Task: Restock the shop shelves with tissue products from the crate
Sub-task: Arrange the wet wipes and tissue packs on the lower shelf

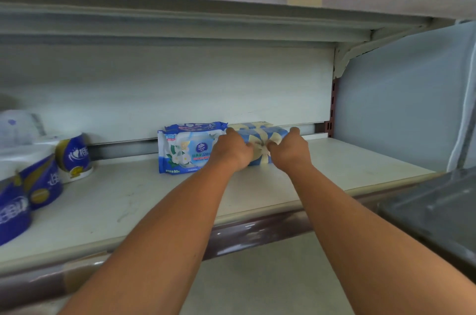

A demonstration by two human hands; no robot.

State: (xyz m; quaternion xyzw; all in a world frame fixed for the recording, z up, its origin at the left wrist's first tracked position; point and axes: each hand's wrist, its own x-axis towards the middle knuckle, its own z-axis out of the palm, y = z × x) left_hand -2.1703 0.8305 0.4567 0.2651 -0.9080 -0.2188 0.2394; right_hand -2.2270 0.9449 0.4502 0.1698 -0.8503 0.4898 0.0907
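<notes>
Left hand (233, 150) and right hand (289, 149) clasp the blue tissue pack (260, 143) between them on the shelf (128, 201).

Head view looks forward and down, close to the shelf (257, 193).

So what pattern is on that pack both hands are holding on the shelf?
The blue tissue pack carries a cream ribbon bow, clearest in the head view.
</notes>
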